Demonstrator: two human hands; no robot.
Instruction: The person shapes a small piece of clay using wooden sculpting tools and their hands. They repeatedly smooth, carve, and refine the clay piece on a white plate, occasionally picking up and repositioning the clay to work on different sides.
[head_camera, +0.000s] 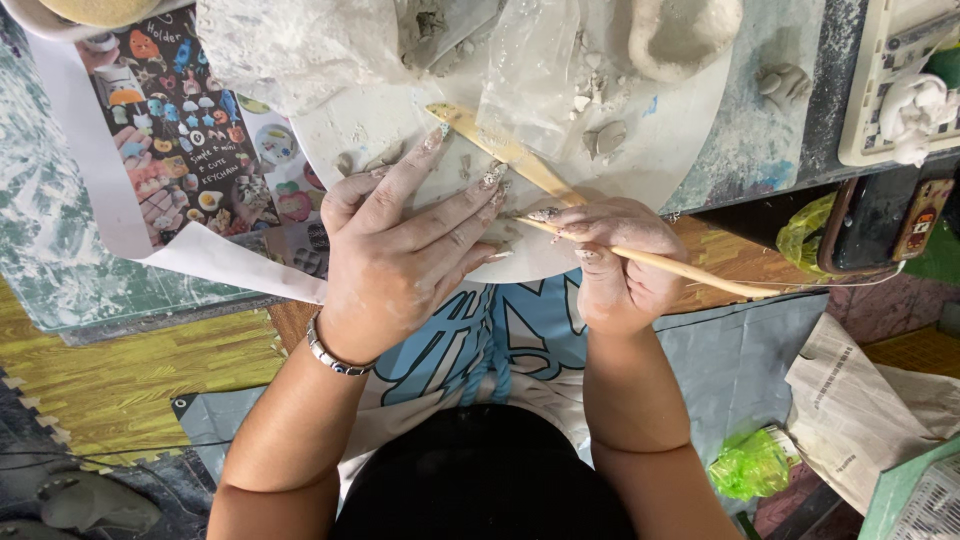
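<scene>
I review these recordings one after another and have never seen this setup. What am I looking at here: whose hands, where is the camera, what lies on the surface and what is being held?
There is no machine here. The one picture comes from a camera worn on a person's head, looking down at their own two bare arms and lap.

The left hand, with a bracelet at the wrist, lies flat with fingers spread on a round white board dusted with clay. Whatever is under its fingers is hidden.

The right hand grips a thin wooden stick, its tip pointing toward the left hand's fingertips. A flat wooden tool lies on the board beside them.

Also on the board are crumpled clear plastic, small clay scraps and a rounded clay piece. A printed picture sheet lies on the table to the left.
</scene>
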